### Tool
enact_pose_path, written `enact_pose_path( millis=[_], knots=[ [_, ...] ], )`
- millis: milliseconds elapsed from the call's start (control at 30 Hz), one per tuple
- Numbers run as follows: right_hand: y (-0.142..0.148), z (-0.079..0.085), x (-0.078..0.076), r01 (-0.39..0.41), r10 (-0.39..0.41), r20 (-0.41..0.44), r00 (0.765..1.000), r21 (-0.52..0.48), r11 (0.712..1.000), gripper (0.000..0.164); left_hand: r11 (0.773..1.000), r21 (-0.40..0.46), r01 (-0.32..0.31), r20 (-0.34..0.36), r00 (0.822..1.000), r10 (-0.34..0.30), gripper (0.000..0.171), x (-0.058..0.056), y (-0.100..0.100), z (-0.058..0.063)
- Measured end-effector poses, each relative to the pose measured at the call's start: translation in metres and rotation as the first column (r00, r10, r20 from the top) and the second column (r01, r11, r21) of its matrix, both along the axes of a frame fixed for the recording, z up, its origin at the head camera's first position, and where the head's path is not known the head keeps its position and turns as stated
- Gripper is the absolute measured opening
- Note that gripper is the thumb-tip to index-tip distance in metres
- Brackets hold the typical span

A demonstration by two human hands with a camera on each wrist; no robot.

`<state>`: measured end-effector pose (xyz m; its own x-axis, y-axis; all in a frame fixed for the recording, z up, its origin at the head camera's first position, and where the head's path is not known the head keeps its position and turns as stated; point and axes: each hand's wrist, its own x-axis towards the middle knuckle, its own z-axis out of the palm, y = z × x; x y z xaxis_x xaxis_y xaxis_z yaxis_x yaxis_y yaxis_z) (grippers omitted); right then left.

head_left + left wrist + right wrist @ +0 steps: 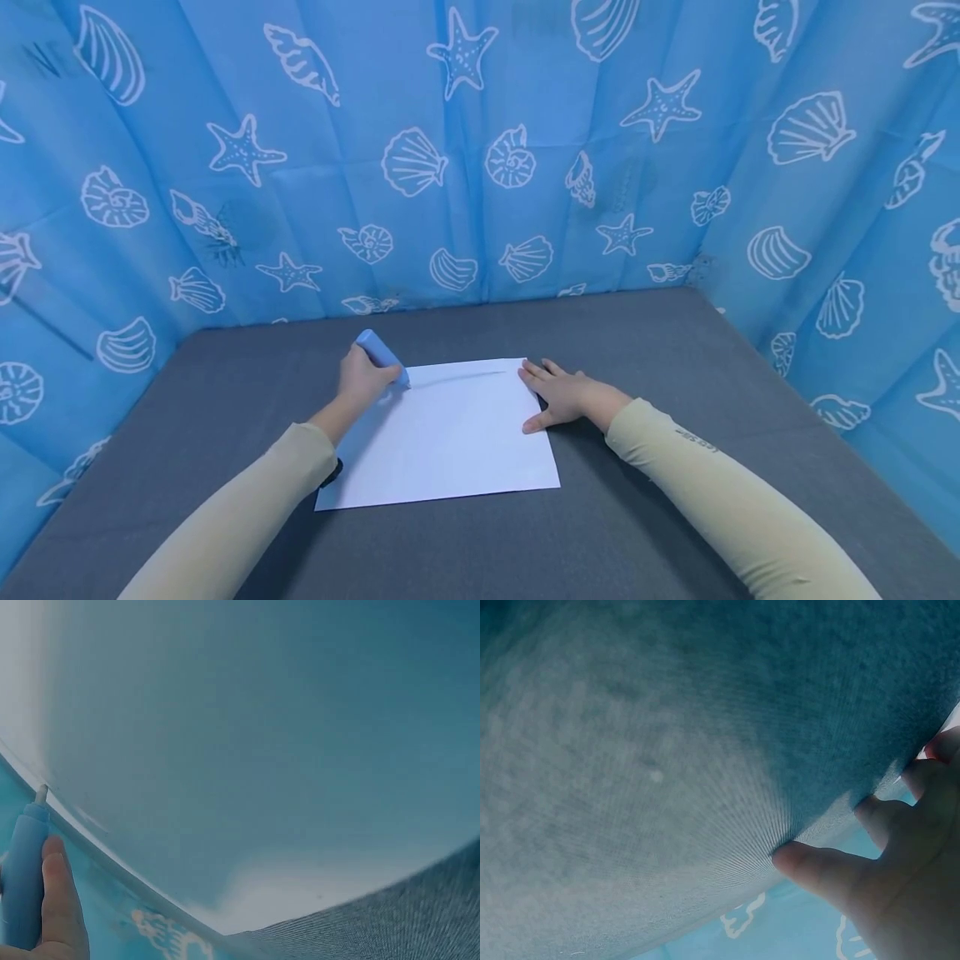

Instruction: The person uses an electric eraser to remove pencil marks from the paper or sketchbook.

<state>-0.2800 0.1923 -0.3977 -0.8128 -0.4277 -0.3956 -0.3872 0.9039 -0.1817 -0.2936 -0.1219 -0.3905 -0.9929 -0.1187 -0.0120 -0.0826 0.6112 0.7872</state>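
We judge the work to be at its start: a single faint line runs along the far edge of the white sheet of paper [442, 433], from the pen tip across toward our right hand, and the rest of the sheet shows no marks, so nearly all of any drawing or writing is left to do.

Our left hand [363, 379] is curled round a light blue marker pen [381, 353], gripping its barrel with the tip angled down onto the paper at the far left corner. In the left wrist view a finger [58, 900] lies along the marker pen [24, 885], and its small tip [42, 793] points at the white surface; we cannot tell there whether the tip quite touches.

Our right hand [558, 393] lies flat and spread, fingers straight, pressing on the far right corner of the sheet, with the thumb reaching back along the paper's right edge. The right wrist view shows its fingertips [810, 862] down on the grey tabletop [667, 750] just beside that edge.

The paper lies between the two hands on the grey tabletop [675, 350], its near edge reaching back toward our left sleeve [247, 500].
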Motion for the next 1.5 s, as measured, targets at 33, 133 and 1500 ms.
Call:
enact_pose_path(
  millis=[33,133,1500],
  knots=[
    [-0.0001,0.0,0.0,0.001,-0.001,0.001,1.0,-0.001,1.0,0.104,1.0,-0.005,-0.001,0.002,1.0,0.001,0.062,0.0001,-0.0004,-0.0002],
    [-0.0002,0.0,0.0001,0.004,-0.004,0.003,1.0,0.002,1.0,0.105,1.0,-0.007,0.007,0.008,1.0,-0.006,0.062,0.0009,0.0007,-0.0008],
    [0.0008,0.0017,0.0018,0.002,-0.002,0.012,1.0,-0.004,1.0,0.104,1.0,-0.012,-0.005,-0.02,1.0,0.005,0.054,0.0024,0.0031,0.0023]
  ],
)
